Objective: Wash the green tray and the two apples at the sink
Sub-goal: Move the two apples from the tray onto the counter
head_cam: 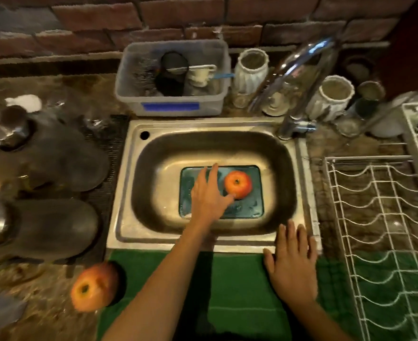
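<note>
Green tray (252,207) sits flat in the sink (286,190) at frame centre, one apple (238,184) on its right half; left hand (209,193) spread over the tray, thumb touching that apple; right hand (293,264) flat, fingers splayed, on the sink's front rim; second apple (93,287) on the worktop (43,316), lower left.
</note>
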Motion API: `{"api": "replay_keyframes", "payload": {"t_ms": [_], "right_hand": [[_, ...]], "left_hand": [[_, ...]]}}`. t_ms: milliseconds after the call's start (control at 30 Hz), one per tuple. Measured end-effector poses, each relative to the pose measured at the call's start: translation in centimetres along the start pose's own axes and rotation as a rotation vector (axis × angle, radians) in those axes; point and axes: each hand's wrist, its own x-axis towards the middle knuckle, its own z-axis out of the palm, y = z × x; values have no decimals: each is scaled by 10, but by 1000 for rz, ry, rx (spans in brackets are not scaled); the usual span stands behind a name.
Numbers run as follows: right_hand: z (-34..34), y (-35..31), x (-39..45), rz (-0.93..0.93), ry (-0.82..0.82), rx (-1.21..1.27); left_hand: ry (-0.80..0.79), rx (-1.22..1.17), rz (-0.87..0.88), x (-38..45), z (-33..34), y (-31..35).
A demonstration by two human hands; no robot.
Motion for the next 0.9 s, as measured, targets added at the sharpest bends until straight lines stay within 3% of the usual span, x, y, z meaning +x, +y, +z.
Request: {"api": "replay_keyframes", "payload": {"t_ms": [333,900], "right_hand": [[11,2,0,-7,19,16],[8,1,-2,-16,44,21]], "left_hand": [[-140,68,-46,53,73,0],[-6,-14,-10,44,67,7]]}}
